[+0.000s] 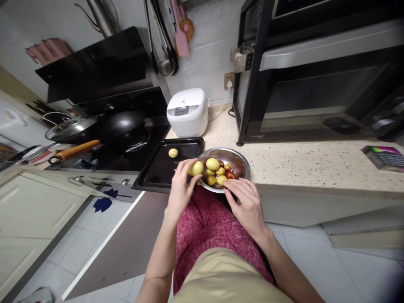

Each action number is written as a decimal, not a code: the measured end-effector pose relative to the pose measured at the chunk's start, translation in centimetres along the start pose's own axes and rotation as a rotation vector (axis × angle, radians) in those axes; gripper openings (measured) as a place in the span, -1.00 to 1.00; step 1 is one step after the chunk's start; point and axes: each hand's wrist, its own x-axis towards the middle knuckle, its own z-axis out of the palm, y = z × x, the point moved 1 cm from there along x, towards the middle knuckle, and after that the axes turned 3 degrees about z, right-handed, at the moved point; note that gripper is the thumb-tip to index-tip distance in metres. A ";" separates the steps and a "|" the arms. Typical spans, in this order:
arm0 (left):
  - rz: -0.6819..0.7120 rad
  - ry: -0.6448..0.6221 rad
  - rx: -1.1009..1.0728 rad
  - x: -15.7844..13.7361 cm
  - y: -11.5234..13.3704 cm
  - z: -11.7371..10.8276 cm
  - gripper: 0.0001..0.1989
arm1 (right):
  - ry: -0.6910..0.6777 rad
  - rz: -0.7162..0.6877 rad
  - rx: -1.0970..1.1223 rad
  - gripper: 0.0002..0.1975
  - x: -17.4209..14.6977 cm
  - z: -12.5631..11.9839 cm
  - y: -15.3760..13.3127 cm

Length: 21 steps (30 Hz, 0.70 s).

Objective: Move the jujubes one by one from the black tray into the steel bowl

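Your left hand: thumb and fingers pinched round a yellow fruit, roundish — no clear long axis | your right hand: fingers part-curled at a pale fruit, grip unclear | yellow fruit: by the left rim of the bowl — tray just left, your left hand nearer its lone fruit

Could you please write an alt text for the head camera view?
A person's left hand holds a yellow piece of produce by a metal bowl of yellow and reddish pieces, with the right hand at its near rim. A black tray on the left bears one pale piece; a rice cooker stands behind.
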 end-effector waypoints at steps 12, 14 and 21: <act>0.036 -0.015 -0.214 -3.0 4.6 6.5 -0.49 | 0.077 0.153 -0.020 -0.61 0.6 0.8 0.0; 0.030 -0.012 -0.212 -3.0 4.5 6.7 -0.48 | 0.066 0.202 0.024 -0.65 0.8 1.1 0.1; -0.002 0.039 -0.124 -3.3 3.6 5.2 -0.48 | 0.056 0.380 0.027 -0.65 3.1 0.7 2.3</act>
